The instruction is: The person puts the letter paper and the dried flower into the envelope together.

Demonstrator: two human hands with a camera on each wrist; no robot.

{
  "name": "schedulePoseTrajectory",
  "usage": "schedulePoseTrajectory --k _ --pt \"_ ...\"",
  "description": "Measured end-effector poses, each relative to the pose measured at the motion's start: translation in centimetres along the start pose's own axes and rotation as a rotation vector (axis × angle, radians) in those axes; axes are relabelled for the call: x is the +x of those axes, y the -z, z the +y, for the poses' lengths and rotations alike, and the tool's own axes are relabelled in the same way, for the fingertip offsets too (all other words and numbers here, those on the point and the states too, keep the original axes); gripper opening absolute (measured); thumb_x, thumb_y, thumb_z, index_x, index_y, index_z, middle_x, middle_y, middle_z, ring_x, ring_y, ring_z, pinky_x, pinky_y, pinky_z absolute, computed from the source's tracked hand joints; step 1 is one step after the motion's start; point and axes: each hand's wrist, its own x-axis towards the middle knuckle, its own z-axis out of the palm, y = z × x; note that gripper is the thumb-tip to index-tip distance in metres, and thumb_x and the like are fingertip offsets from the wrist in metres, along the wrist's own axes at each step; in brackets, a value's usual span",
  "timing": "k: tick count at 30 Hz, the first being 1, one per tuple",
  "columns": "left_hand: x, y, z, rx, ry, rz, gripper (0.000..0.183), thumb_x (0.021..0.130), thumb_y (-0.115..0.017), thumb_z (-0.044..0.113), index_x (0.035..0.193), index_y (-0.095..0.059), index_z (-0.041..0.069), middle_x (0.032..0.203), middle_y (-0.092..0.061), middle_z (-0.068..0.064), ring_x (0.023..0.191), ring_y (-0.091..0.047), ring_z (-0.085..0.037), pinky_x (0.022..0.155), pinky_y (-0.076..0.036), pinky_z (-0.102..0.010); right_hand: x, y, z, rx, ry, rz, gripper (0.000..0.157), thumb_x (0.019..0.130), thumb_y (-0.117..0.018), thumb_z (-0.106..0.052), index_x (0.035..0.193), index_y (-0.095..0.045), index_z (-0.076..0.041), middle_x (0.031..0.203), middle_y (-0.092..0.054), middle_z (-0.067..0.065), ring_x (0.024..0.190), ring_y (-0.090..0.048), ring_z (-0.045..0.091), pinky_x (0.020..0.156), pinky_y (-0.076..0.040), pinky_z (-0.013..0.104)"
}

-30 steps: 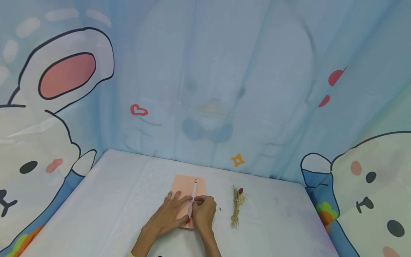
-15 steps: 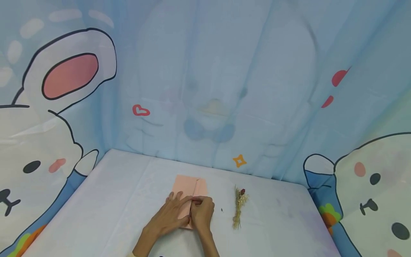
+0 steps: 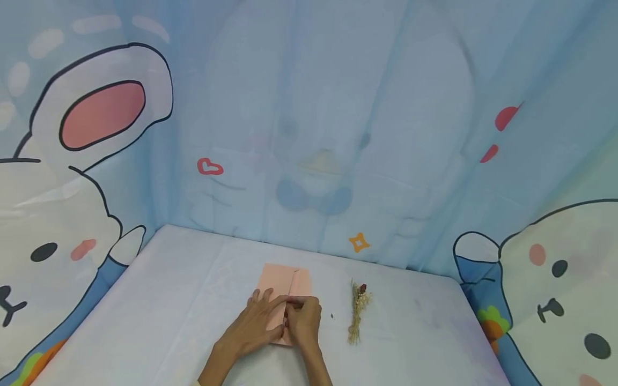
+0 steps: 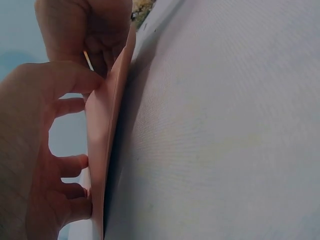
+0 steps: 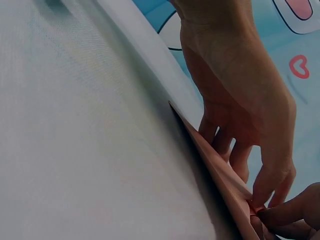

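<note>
A pink paper envelope lies on the white table in the head view, with a lengthwise flap edge right of its middle. My left hand rests on it with spread fingers, its fingertips touching the paper in the left wrist view. Curled fingers of my right hand pinch the flap at its edge, close beside the left thumb. In the right wrist view, a small dark red bit shows by the right fingertips. Both hands cover the envelope's near part.
To the right of the envelope lies a small bunch of dried flowers with a dark red bloom. A tiny dark speck sits between them. A blue cartoon-printed curtain stands behind the table.
The flap has come down over the white strip with red ends visible a second ago, leaving only a thin seam. My right hand has shifted slightly left; my left hand stays in place.
</note>
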Motion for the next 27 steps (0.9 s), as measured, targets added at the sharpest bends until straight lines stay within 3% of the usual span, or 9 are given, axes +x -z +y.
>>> schedulePoseTrajectory --k 4,9,14,20,27 --pt "0.0 0.1 0.0 0.012 -0.005 0.023 0.06 0.103 -0.066 0.038 0.16 -0.054 0.023 0.172 -0.036 -0.033 0.16 -0.022 -0.068 0.131 -0.025 -0.076 0.4 1.5 0.3 -0.034 0.041 0.084 0.007 0.091 -0.079 0.007 0.096 -0.083 0.005 0.08 -0.08 0.013 0.062 -0.072 0.015 0.055 -0.057 0.019" --pt "0.1 0.4 -0.2 0.018 -0.007 0.032 0.059 0.103 -0.066 0.036 0.159 -0.055 0.023 0.172 -0.037 -0.033 0.159 -0.021 -0.069 0.131 -0.023 -0.076 1.0 3.8 1.3 -0.158 0.096 0.314 0.005 0.088 -0.086 -0.002 0.092 -0.084 0.001 0.079 -0.08 0.011 0.067 -0.071 0.019 0.062 -0.057 0.032" --pt "-0.2 0.7 -0.3 0.024 -0.001 0.021 0.059 0.104 -0.065 0.037 0.16 -0.054 0.024 0.172 -0.035 -0.033 0.16 -0.02 -0.068 0.132 -0.022 -0.076 1.2 5.9 2.9 -0.226 0.06 0.496 0.012 0.091 -0.085 -0.004 0.098 -0.082 0.005 0.08 -0.078 0.015 0.066 -0.073 0.025 0.067 -0.058 0.045" --pt "-0.2 0.7 -0.2 0.001 -0.008 0.034 0.058 0.104 -0.066 0.034 0.159 -0.055 0.022 0.172 -0.036 -0.033 0.159 -0.018 -0.069 0.132 -0.02 -0.077 1.1 8.2 4.5 -0.232 0.016 0.559 0.022 0.096 -0.077 -0.001 0.112 -0.076 0.014 0.092 -0.076 0.026 0.078 -0.075 0.039 0.078 -0.06 0.057" --pt "-0.1 -0.2 0.4 -0.022 -0.013 0.016 0.058 0.103 -0.066 0.035 0.159 -0.056 0.021 0.172 -0.036 -0.032 0.158 -0.019 -0.071 0.13 -0.021 -0.079 0.9 10.2 6.0 -0.265 -0.084 0.582 0.02 0.096 -0.078 -0.004 0.108 -0.077 0.012 0.089 -0.077 0.026 0.071 -0.076 0.035 0.074 -0.059 0.055"
